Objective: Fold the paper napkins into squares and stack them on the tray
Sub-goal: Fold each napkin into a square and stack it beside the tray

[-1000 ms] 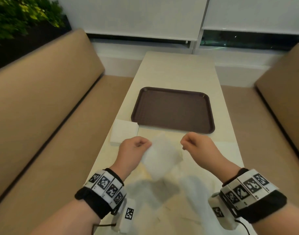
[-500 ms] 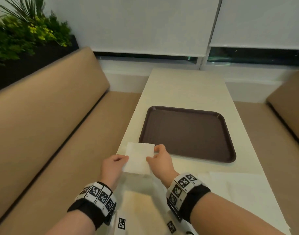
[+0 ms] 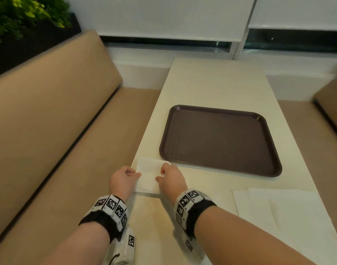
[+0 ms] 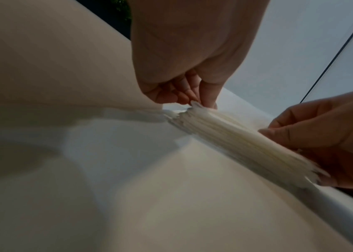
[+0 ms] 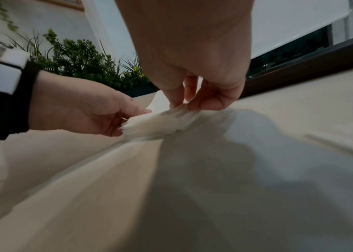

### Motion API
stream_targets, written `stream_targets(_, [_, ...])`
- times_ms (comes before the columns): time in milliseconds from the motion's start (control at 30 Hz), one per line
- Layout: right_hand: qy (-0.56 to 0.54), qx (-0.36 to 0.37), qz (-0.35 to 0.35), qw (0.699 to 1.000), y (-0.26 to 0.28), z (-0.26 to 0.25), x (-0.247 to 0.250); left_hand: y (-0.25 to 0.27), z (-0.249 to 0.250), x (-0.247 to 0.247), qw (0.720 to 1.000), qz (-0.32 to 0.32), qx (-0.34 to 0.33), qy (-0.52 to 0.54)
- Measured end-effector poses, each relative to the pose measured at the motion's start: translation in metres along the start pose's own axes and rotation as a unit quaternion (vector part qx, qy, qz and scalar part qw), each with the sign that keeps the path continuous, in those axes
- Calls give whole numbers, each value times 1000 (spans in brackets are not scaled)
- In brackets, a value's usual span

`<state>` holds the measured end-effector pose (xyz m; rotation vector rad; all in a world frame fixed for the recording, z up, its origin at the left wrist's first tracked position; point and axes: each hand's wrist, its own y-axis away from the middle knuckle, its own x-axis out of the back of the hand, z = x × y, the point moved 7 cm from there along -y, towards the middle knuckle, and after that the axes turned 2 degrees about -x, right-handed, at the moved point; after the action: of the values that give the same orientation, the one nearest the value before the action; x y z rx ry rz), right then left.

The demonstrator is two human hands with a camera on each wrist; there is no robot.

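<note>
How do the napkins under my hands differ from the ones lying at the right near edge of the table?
The folded napkin stack is a small, thick square pile; the unfolded napkins are large, flat sheets.
The stack is pinched by the left hand and right hand; the sheets lie untouched.
The stack sits at the corner of the tray; the sheets lie nearer the person.
Both are white and on the table, not the tray.
</note>
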<state>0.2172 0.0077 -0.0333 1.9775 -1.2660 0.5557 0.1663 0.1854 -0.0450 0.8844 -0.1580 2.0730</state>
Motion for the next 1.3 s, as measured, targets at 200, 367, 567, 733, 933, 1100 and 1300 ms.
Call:
stream_targets(200, [26, 17, 0, 1000, -1, 1, -2, -1, 2, 1, 1000, -1, -9, 9])
stream_targets(367, [25, 49, 23, 998, 12, -4, 22, 4, 12, 8, 1000, -3, -23, 17])
stream_targets(567, [-60, 47, 93, 993, 41, 6, 97, 10, 27, 14, 999, -4, -37, -2])
stream_targets(733, [-176, 14, 142, 974, 93, 42, 159, 43, 71, -7, 917, -21, -306, -255])
stream_targets(933, [-231, -37, 121, 965, 163, 86, 176, 29, 42, -71, 841, -219, -233, -435])
stream_targets(1100, [-281, -69, 90, 953, 209, 121, 179, 21, 28, -81, 837, -245, -204, -445])
stream_targets(1300, [-303, -111, 91, 942, 233, 146, 178, 19, 38, -77, 828, -262, -179, -463])
